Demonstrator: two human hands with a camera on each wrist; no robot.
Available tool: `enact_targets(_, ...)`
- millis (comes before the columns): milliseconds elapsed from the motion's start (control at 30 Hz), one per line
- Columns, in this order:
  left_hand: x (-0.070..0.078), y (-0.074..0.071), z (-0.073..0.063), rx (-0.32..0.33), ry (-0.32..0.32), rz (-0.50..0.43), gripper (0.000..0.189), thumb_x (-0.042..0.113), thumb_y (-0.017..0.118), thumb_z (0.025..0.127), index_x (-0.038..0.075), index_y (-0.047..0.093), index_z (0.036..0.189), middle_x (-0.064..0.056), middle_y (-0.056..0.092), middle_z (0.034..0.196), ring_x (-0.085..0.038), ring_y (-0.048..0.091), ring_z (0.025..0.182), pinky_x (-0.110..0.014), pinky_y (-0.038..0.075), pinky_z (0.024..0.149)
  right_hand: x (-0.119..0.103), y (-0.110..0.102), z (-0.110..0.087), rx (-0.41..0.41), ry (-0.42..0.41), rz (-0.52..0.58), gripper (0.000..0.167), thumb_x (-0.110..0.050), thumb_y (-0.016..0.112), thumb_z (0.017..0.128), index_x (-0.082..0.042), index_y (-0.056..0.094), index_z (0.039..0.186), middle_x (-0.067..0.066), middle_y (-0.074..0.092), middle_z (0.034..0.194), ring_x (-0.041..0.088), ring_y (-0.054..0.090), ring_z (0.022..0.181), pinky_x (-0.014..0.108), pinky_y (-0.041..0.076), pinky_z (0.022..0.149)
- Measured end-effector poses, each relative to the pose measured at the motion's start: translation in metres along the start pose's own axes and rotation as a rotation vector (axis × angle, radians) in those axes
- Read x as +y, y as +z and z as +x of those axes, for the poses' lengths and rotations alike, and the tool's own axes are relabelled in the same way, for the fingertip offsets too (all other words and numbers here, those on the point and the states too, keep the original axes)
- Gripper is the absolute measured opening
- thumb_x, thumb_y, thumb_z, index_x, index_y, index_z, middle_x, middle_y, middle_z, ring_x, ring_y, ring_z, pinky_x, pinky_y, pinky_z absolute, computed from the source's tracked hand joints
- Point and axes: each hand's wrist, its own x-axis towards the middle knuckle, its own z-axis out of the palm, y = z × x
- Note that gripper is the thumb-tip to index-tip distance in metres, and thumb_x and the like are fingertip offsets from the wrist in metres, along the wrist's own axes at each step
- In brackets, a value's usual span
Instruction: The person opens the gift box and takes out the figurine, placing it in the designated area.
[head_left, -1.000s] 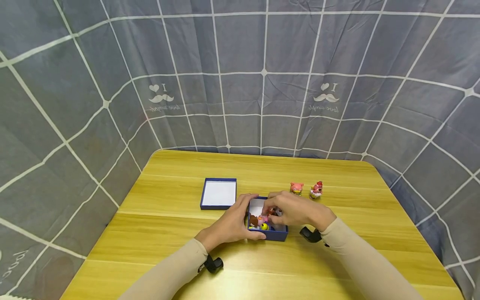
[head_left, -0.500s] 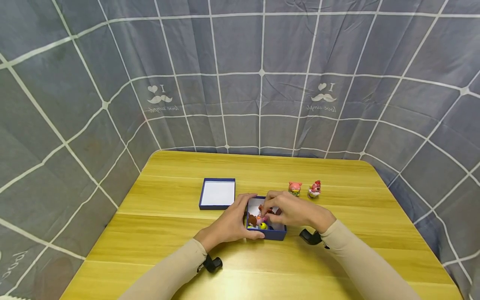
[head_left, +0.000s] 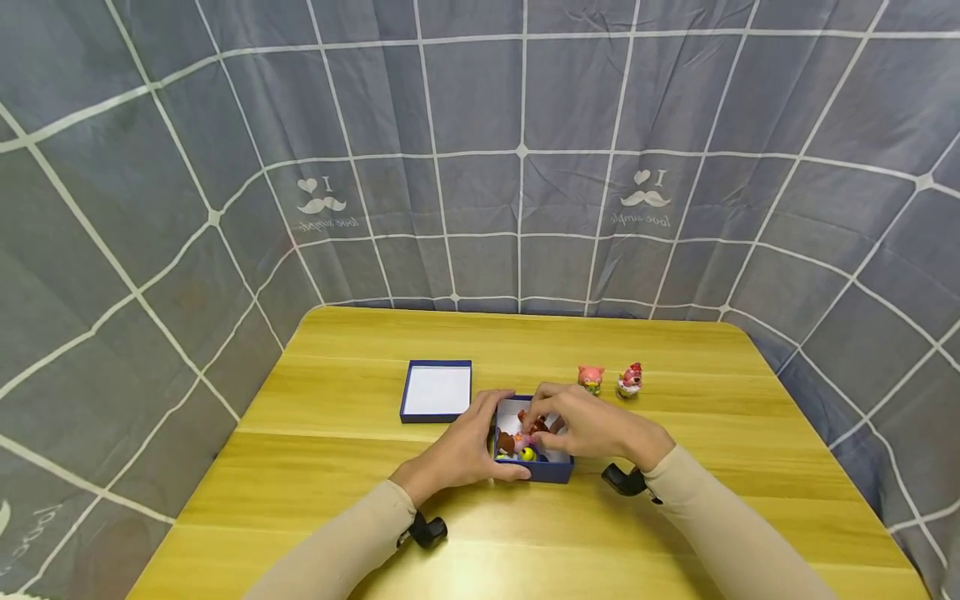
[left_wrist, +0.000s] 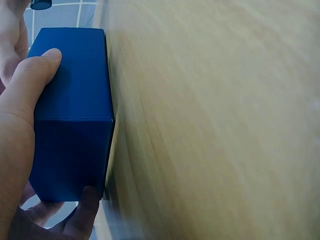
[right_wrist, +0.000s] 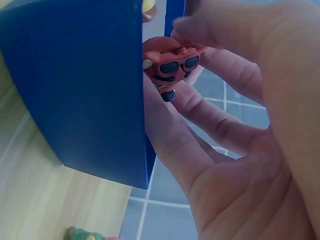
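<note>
My left hand grips the left end of a small blue box, thumb on the near wall and fingers at the far side. In the left wrist view the box stands on the wooden table. Reaching into it from the right, my right hand pinches a reddish-brown toy figurine with dark sunglasses at the box's opening. A brown-haired figurine and a round yellow piece lie inside at the left, beside something pink. The fingers hide part of the box's contents.
A blue-rimmed lid, white inside, lies on the table behind my left hand. Two pink figurines, one plain-headed and one with a red top, stand behind my right hand. A grey gridded curtain surrounds the table.
The reddish-brown figurine has shifted slightly left in the box and shows more between the right fingers. The left hand keeps its grip on the box.
</note>
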Motion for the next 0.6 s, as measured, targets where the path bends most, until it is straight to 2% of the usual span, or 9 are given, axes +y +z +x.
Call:
enact_targets(300,-0.0004,0.0025,-0.0020,-0.001,-0.010,-0.007,0.123,0.060,0.102,0.088,0.016,0.034,0.181,-0.012,0.044,0.181,-0.029,0.063,0.149,-0.054,0.057,0.127,-0.0017,0.0021,-0.0043,-0.013,0.037,0.089,0.023,-0.009,0.087,0.104,-0.018,0.085,0.125,0.002,0.072,0.129,0.015,0.078,0.107,0.032,0.072,0.092)
enact_targets(600,-0.0019,0.0018,-0.0019,-0.001,-0.010,-0.005,0.123,0.062,0.101,0.088,0.017,0.033,0.181,-0.012,0.044,0.182,-0.030,0.062,0.152,-0.055,0.055,0.128,0.0002,0.0025,-0.0044,-0.022,0.038,0.074,0.031,-0.005,0.088,0.101,-0.018,0.082,0.128,0.005,0.070,0.135,0.016,0.078,0.111,0.027,0.070,0.093)
